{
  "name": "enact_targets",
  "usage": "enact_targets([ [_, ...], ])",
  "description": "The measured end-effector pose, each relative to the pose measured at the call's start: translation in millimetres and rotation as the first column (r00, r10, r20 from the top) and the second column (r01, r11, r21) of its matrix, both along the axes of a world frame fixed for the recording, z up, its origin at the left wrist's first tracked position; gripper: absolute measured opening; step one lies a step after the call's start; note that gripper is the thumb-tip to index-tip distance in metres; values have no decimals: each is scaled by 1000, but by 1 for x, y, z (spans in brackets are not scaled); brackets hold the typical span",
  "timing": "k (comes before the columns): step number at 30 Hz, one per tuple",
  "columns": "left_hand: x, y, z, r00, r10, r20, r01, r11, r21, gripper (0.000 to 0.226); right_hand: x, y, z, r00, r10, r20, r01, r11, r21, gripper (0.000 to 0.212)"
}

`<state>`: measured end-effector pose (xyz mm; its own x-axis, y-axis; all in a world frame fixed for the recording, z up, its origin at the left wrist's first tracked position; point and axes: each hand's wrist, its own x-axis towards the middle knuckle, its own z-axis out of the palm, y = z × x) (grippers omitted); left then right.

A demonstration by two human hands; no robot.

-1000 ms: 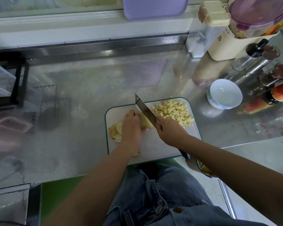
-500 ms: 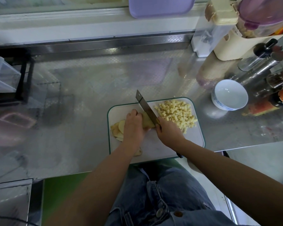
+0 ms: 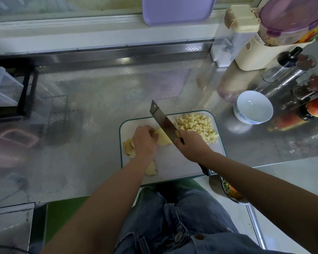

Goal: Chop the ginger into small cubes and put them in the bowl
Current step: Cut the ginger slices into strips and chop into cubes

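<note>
On a white cutting board [image 3: 173,167] with a green rim, my left hand [image 3: 144,142] holds down a pale yellow ginger piece [image 3: 162,138] with curled fingers. My right hand [image 3: 192,146] grips the handle of a cleaver [image 3: 163,121], whose blade rests against the ginger's right side. A heap of small ginger cubes [image 3: 196,126] lies on the board's far right corner. Ginger slices [image 3: 128,147] lie left of my left hand, and one more ginger slice [image 3: 151,169] near my wrist. An empty white bowl [image 3: 252,107] stands on the counter right of the board.
Bottles and jars [image 3: 290,74] crowd the back right, with a cream container [image 3: 255,57] and a clear canister [image 3: 229,43]. A black rack [image 3: 26,88] stands at the left. A metal bowl [image 3: 229,191] with chopped food sits below the counter edge at the right.
The cleaver blade has lifted and shifted slightly along the ginger piece. My left hand has stayed on the ginger. The camera view has drifted a little.
</note>
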<state>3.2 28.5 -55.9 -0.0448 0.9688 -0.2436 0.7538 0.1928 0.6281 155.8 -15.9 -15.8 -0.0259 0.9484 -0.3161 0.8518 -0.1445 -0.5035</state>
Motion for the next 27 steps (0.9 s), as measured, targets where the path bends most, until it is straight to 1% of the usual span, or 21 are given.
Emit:
enact_targets([
  [2, 2, 1, 2, 999, 36, 16, -36, 999, 1, 17, -2, -1, -1, 1000, 9, 27, -9, 1000, -25, 19],
  [4, 2, 3, 3, 998, 57, 19, -57, 998, -2, 18, -3, -3, -3, 999, 0, 46, 2, 999, -43, 18],
  [11, 2, 5, 6, 997, 71, 42, -71, 997, -16, 17, -15, -3, -12, 997, 0, 72, 6, 996, -84, 14],
  [15, 1, 7, 7, 997, 67, 42, -65, 997, -29, 18, -18, -2, -17, 997, -17, 76, 23, 997, -80, 12],
  [20, 1, 8, 6, 998, 62, 15, -61, 996, -61, 17, -17, -6, -23, 998, -46, 43, 48, 999, -25, 16],
  [23, 1, 6, 5, 997, 74, 10, -73, 994, -83, 15, -11, -5, -24, 996, -87, -24, 87, 996, -2, 16],
  [27, -1, 5, 3, 995, 101, 26, -97, 989, -107, 13, -5, -3, -17, 997, -67, -48, 68, 997, 25, 20],
])
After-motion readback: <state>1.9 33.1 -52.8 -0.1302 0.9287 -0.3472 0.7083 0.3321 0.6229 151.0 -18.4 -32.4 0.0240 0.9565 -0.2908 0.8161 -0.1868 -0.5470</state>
